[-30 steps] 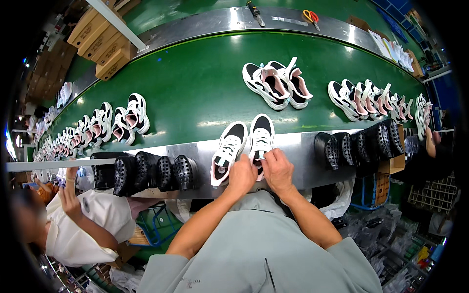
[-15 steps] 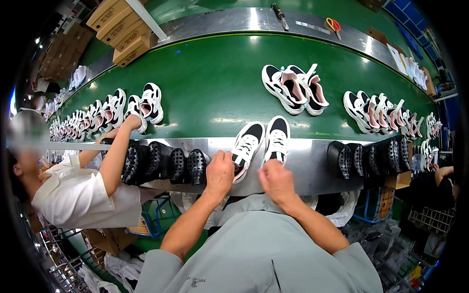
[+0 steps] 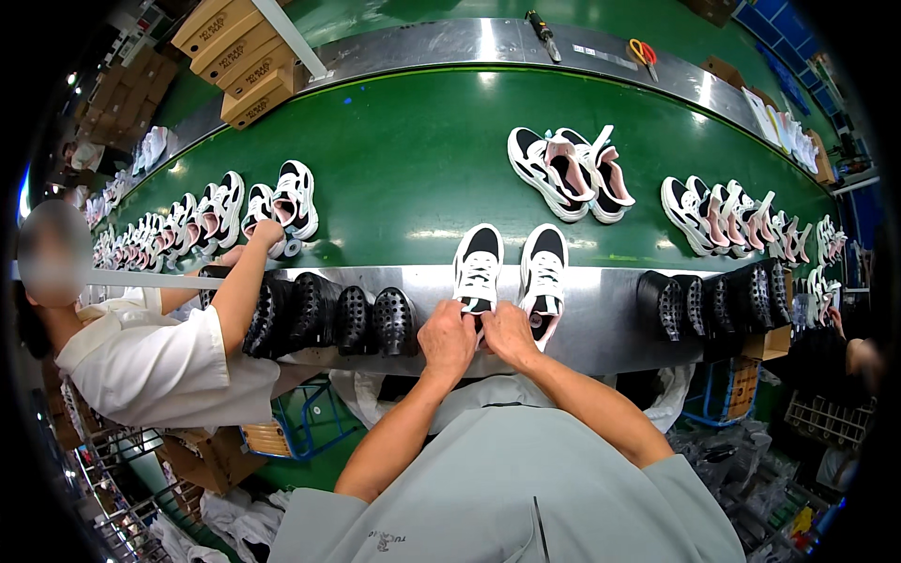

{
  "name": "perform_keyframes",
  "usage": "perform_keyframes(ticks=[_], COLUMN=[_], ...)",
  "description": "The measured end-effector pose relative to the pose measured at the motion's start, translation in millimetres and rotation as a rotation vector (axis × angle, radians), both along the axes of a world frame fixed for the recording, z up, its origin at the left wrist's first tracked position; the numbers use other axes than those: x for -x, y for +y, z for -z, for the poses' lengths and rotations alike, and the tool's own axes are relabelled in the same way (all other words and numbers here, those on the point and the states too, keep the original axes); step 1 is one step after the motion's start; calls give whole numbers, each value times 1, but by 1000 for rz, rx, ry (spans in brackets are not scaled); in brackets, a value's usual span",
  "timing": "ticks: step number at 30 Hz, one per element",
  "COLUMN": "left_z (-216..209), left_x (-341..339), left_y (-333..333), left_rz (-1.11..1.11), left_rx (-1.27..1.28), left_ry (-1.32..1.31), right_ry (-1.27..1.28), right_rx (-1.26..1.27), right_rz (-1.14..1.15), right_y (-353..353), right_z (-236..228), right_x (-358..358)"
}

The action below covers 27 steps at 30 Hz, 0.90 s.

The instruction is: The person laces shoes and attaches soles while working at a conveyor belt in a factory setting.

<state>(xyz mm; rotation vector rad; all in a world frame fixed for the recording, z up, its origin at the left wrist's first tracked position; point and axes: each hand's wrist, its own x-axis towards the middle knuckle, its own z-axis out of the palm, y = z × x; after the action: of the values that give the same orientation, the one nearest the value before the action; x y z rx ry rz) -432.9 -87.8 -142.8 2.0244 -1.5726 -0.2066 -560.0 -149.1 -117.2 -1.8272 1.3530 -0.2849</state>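
Head view: along the near side, a steel ledge with a curved rim close to the waist; beyond, a green surface with wide open room ahead and to the left, up to a far steel strip. On the ledge at left, black studded shoes just beside the left hand; at right, past an open stretch of steel, more black shoes. Out on the green, slightly right of straight ahead, another white-and-black pair; farther to each side, a left sneaker row, with a co-worker's hand at its near end, and a right sneaker row. Centred on the ledge, left sneaker and right sneaker, toes away and over the green, narrow gap between. Forearms inward from below, elbows wide. Left hand and right hand close together, knuckles up, fingers bent, both in a closed grip at the left sneaker's collar; exact fingertip contact hidden.
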Motion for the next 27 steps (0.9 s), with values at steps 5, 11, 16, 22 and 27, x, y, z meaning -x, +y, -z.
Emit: perform_keyframes(ticks=[5, 11, 16, 22, 27], left_z=[-19, -57, -48, -56, -62], left_x=[9, -8, 20, 38, 16], left_y=[-10, 25, 10, -12, -53], left_rz=[-4, 304, 527, 431, 329], left_rx=[-146, -195, -309, -451, -480], left_ry=[18, 14, 43, -38, -171], right_ry=[17, 352, 25, -148, 178], right_rx=[-35, 25, 150, -104, 544], right_rz=[-5, -5, 197, 129, -85], right_y=[-6, -6, -6, -29, -104], right_z=[9, -78, 1, -6, -26], right_x=[9, 82, 96, 82, 128])
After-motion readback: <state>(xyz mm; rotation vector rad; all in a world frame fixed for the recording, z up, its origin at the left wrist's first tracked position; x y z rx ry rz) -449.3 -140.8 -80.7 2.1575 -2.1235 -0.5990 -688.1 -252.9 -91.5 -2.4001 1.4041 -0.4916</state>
